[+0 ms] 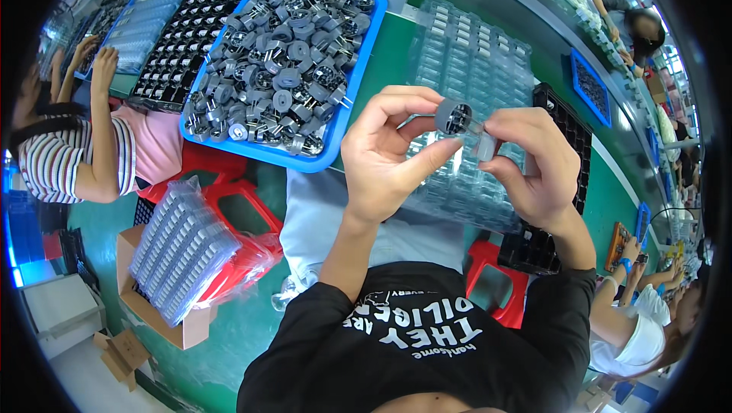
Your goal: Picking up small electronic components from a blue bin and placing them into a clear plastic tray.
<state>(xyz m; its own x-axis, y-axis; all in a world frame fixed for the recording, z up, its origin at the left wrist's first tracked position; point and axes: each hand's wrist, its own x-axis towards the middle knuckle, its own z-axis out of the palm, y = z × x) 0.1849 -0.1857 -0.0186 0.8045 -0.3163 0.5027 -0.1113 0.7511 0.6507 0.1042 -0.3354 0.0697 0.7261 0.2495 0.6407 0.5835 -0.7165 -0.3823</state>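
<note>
Grey round component (454, 117) is held raised in front of the person, pinched between thumb and index finger of the left hand (385, 146); its open face is turned toward the right hand (540, 158). A small whitish block (486, 147) is pinched by the right fingers beside the component's thin metal pins; whether block and pins touch cannot be told. Beneath the hands, clear moulded plastic trays (473, 59) are laid on the green worktop (392, 55). Black trays (585, 184) are noted to the right. To the left, a blue tray (301, 161) is heaped with similar grey components (286, 70). White printed lettering, in several lines, is borne by the person's black shirt (488, 363).
</note>
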